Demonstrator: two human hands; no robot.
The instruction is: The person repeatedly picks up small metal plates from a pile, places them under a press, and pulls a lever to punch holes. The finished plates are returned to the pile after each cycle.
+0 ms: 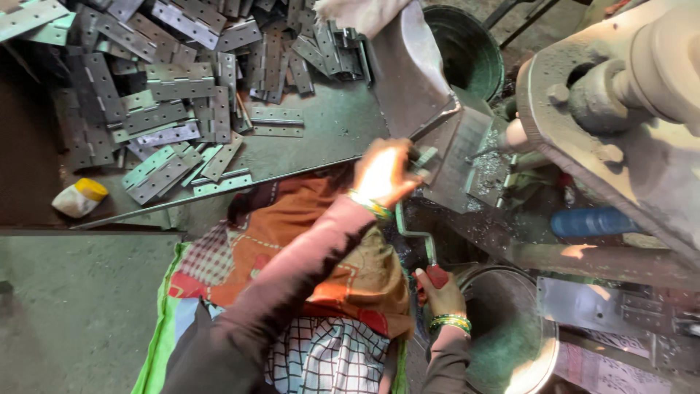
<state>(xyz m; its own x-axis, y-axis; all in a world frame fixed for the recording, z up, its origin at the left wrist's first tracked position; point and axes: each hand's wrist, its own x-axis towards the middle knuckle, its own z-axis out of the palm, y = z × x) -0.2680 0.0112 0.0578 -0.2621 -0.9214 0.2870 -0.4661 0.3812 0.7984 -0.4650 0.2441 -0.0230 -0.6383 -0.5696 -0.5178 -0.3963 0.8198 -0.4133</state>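
- Left hand [383, 174] stretched out over the machine bed, brightly lit, fingers closed on a small metal hinge [425, 157] at the near edge of the steel plate [459, 157].
- Hinge pressed flat against that plate, just beside the round tool tip [515, 135] poking out of the big grey machine [620, 109].
- Metal shavings [487, 166] scattered on the plate around the tool tip.
- Right hand [441, 292] lower down, wrapped tightly round the red grip [436, 276] of a green crank handle [412, 232], knuckles up.
- Crank handle bent in an S shape, rising from the red grip toward the underside of the machine bed.
- Green and gold bangles [450, 322] on the right wrist; similar ones on the left wrist, partly washed out by glare.
- Round metal basin [543, 350] just right of the right hand, rim touching nothing that can be made out.
- Heap of flat hinges [168, 95] spread over the worktable [328, 124] at upper left, well apart from both hands.
- White and yellow bottle [80, 197] lying on its side at the left edge of the table.
- Dark green bucket [467, 51] at top centre, behind a slanted steel chute [408, 69].
- Blue cylinder [590, 221] lying under the machine at right.
- Patterned orange and checked cloth [292, 292] across the lap, below both arms.
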